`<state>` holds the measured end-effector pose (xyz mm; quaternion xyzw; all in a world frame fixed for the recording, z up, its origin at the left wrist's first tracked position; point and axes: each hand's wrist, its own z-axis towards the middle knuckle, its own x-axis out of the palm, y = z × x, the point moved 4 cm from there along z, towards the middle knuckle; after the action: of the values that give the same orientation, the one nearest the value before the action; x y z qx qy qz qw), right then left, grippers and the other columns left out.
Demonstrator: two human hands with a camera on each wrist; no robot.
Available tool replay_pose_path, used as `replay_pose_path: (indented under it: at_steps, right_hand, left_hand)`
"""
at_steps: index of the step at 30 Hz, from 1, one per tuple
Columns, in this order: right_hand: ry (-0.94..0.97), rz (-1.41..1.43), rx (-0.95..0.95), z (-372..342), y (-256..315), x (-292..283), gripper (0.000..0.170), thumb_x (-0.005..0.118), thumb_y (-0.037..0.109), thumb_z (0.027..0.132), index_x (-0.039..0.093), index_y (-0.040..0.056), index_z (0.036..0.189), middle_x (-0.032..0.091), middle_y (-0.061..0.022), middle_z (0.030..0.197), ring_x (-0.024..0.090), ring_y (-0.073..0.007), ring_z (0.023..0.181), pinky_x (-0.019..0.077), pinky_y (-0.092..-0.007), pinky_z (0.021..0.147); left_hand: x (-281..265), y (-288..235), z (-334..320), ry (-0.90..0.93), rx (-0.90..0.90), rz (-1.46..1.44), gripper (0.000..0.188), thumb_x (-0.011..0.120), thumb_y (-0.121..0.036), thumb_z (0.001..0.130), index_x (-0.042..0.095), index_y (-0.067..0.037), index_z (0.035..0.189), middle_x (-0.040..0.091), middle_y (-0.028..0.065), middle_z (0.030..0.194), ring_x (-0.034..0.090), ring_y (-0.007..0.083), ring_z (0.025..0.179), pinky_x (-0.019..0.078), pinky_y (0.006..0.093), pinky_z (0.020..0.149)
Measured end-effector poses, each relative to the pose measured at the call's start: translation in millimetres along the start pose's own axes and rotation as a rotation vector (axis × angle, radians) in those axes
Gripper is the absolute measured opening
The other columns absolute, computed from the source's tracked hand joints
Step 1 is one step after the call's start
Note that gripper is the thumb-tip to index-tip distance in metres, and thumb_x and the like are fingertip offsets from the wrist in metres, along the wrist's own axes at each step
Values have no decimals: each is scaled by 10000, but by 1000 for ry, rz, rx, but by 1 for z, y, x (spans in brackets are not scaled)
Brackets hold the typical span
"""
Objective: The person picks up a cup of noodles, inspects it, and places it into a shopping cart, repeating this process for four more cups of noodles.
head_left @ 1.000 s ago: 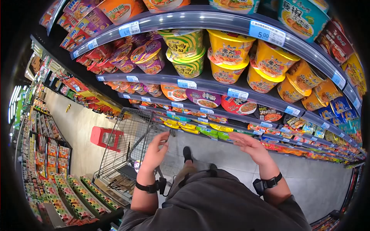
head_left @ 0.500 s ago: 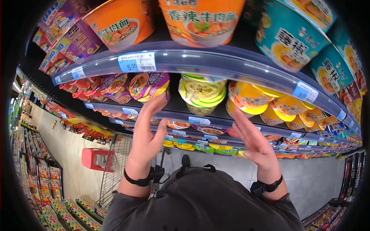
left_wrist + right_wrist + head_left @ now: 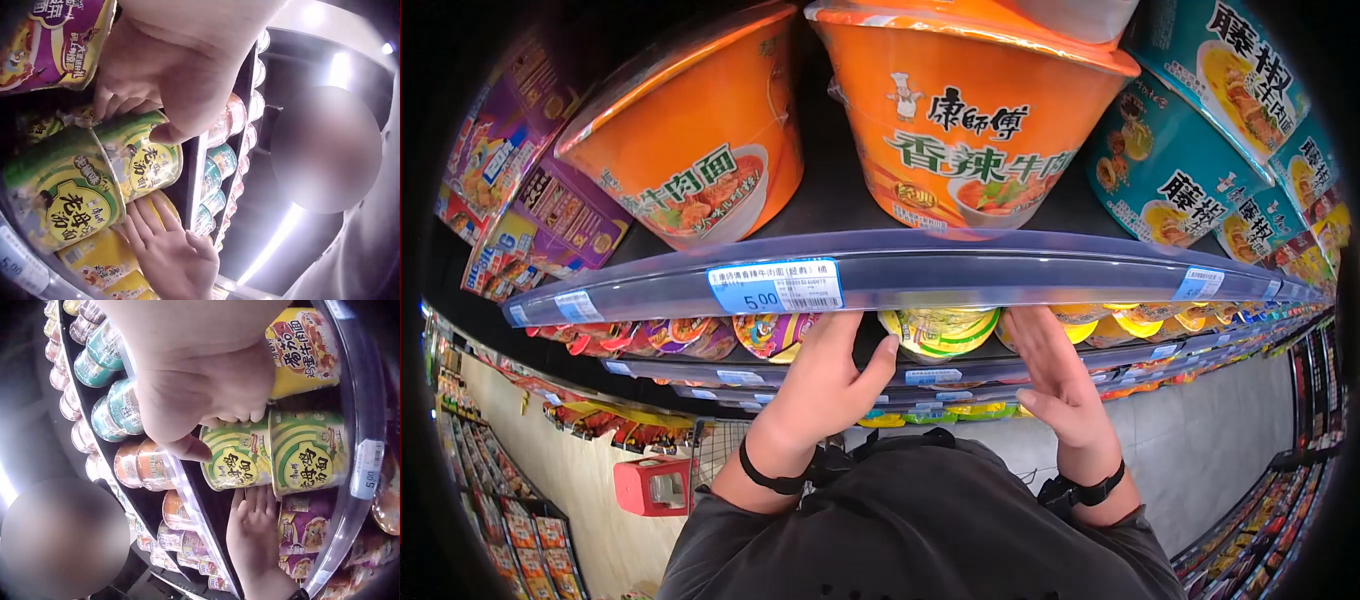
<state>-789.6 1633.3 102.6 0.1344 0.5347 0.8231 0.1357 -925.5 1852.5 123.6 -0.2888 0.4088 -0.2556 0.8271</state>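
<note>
On the second shelf, two green-and-yellow instant noodle cups stand stacked, partly hidden under the upper shelf edge in the head view. My left hand (image 3: 825, 385) reaches in at the left of the stack, its thumb touching the upper green noodle cup (image 3: 147, 165) in the left wrist view. At the opposite side, my right hand (image 3: 1060, 385) has its fingers extended along the same cup. The right wrist view shows the right thumb at its rim and the lower green noodle cup (image 3: 306, 456) beneath it.
Just above the hands runs the upper shelf edge (image 3: 960, 275), bearing orange noodle tubs (image 3: 960, 130) and teal noodle tubs (image 3: 1170, 170). Purple noodle cups (image 3: 306, 528) and yellow noodle cups (image 3: 306, 356) flank the green stack. A shopping cart (image 3: 715, 445) and red stool (image 3: 655, 485) stand behind at left.
Both hands have moved forward from in front of the shelves to either side of the green stack, under the upper shelf edge. The view has come closer to the orange tubs.
</note>
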Motion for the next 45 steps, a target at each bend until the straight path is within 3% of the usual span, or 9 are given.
replay_pose_path:
  at_steps: [6, 11, 16, 21, 25, 27, 28, 37, 45]
  right_hand:
    - [23, -27, -21, 1, -3, -1, 1010, 549, -115, 780, 33, -43, 1645, 70, -207, 1733, 57, -321, 1618, 44, -459, 1297]
    - [115, 39, 2, -5, 6, -2, 1008, 550, -96, 782, 34, -43, 1646, 85, -214, 1730, 68, -324, 1618, 61, -462, 1296]
    - [191, 228, -14, -21, 12, -14, 991, 567, -57, 794, 60, -43, 1646, 122, -231, 1720, 94, -335, 1615, 82, -482, 1293]
    - [298, 330, 44, -59, 17, -26, 969, 601, 3, 830, 76, -47, 1642, 164, -245, 1707, 131, -355, 1606, 99, -500, 1291]
    - [373, 507, 136, -90, 8, -29, 946, 617, 62, 866, 84, -52, 1639, 186, -256, 1700, 184, -368, 1592, 116, -509, 1290]
    - [426, 557, 204, -108, -3, -28, 938, 621, 68, 877, 88, -47, 1640, 222, -261, 1688, 210, -369, 1584, 125, -517, 1289]
    - [449, 587, 227, -117, -10, -26, 912, 621, 80, 896, 110, -36, 1642, 265, -264, 1673, 241, -379, 1573, 138, -523, 1286]
    - [743, 669, 552, -188, -67, 16, 804, 601, 135, 980, 183, 62, 1663, 303, -239, 1671, 296, -376, 1555, 179, -509, 1269]
    - [781, 534, 871, -235, -87, 78, 783, 621, 118, 984, 214, 13, 1645, 349, -185, 1658, 321, -322, 1548, 240, -461, 1262]
  left_hand:
    - [0, -1, -4, -34, 26, -15, 543, 668, -47, 894, 508, 41, 1405, 626, 288, 1287, 599, 480, 1206, 469, 484, 1036]
    - [3, -21, -31, -154, -88, -141, 671, 637, 7, 879, 400, 113, 1497, 526, 310, 1439, 553, 423, 1334, 466, 459, 1112]
    - [16, -59, -57, -234, -33, -129, 679, 603, 35, 889, 368, 126, 1519, 485, 303, 1493, 529, 384, 1377, 459, 452, 1128]
    - [42, -100, -108, -328, -160, -85, 671, 573, 64, 872, 385, 120, 1513, 475, 297, 1506, 536, 379, 1375, 451, 442, 1130]
    - [70, -138, -156, -431, -223, -38, 655, 532, 86, 861, 408, 108, 1503, 477, 273, 1499, 544, 367, 1362, 462, 436, 1119]
    - [86, -146, -186, -456, -336, -96, 628, 521, 15, 933, 360, 97, 1534, 473, 180, 1516, 468, 296, 1435, 331, 436, 1202]
    - [90, -150, -196, -497, -300, -34, 628, 522, 99, 865, 435, 87, 1487, 499, 243, 1449, 557, 340, 1337, 482, 415, 1106]
    - [134, -144, -329, -611, -727, -75, 588, 584, 96, 885, 480, 36, 1460, 597, 153, 1280, 630, 254, 1233, 520, 373, 1070]
    - [121, -174, -401, -448, -848, 105, 656, 657, -20, 882, 460, -21, 1508, 620, 201, 1180, 637, 360, 1122, 526, 408, 977]
